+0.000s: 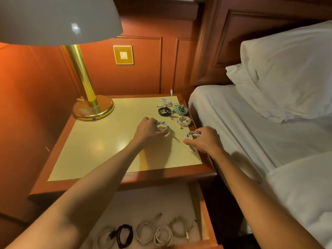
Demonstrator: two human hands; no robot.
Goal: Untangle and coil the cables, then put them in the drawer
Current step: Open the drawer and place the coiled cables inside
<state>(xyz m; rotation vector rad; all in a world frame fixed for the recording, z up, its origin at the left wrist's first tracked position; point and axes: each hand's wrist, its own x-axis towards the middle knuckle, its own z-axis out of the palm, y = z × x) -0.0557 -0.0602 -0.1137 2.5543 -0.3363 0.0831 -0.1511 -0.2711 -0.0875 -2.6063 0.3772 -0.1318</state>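
Nightstand [100, 146] with lamp [93, 108], coiled cables [183, 120].

One head-worn wide-angle view looks forward and steeply down, close over the nightstand [100, 141].

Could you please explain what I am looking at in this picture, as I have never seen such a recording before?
There is no machine here. A person wears a camera on the head, so the one view looks down along both bare arms. The left hand curls its fingers round the left coil, a white cable. The right hand pinches the right coil, also white. Both coils are on the nightstand. Behind them lie four more: a back coil, a black coil, a teal coil and a white coil. A lamp stands at the back left. Below, the open drawer already holds coiled cables, one black and the rest white. A bed lies to the right.
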